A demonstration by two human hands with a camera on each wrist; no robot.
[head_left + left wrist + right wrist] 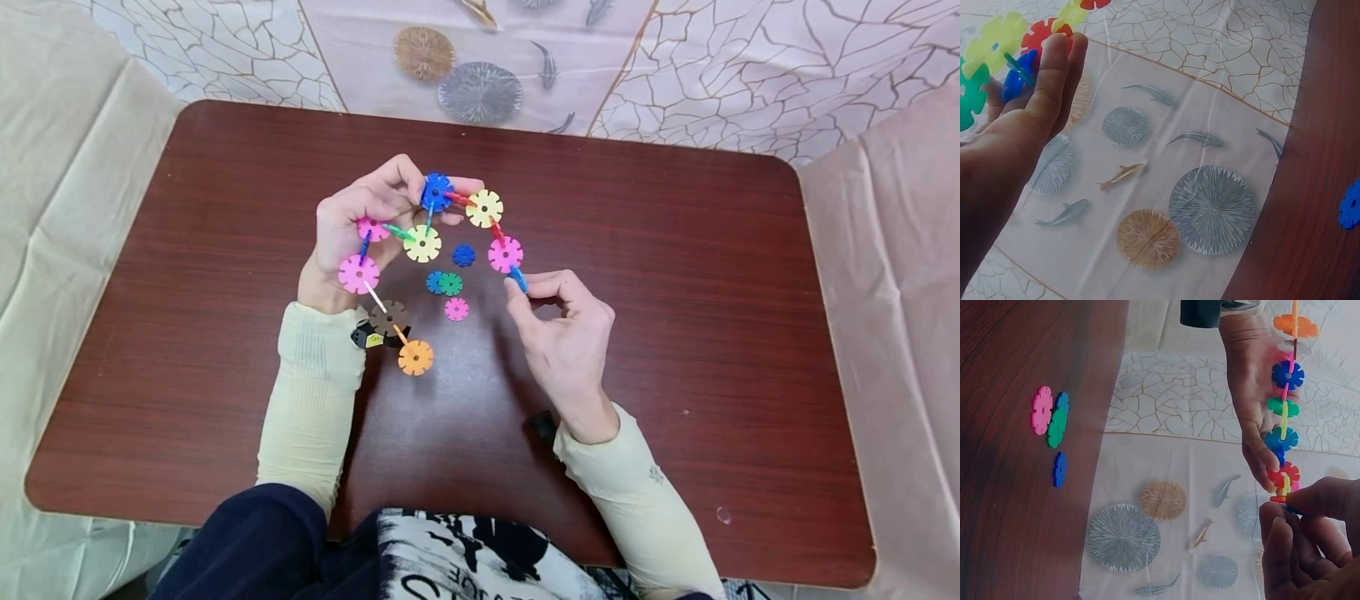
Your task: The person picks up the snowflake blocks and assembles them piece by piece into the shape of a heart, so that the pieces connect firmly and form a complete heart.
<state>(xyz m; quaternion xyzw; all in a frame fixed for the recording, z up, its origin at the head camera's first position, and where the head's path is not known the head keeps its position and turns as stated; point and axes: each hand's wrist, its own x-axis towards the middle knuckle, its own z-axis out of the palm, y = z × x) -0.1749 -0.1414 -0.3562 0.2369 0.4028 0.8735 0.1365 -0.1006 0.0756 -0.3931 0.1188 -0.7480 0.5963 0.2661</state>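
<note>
The raised left hand (351,218) pinches the disc chain (427,247), which arches over to the right hand (566,337), whose thumb and fingertip grip its blue end disc (518,280). Loose discs (454,285) lie on the table (712,333) between them.

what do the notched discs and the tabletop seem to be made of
The notched discs look like moulded plastic, smooth, perhaps slightly glossy: evenly coloured, with regular slots. The tabletop looks like wood or wood-look laminate, I can't tell which, with a satin finish: reddish-brown, grain-like streaks and a pale patch of reflected light.
</note>
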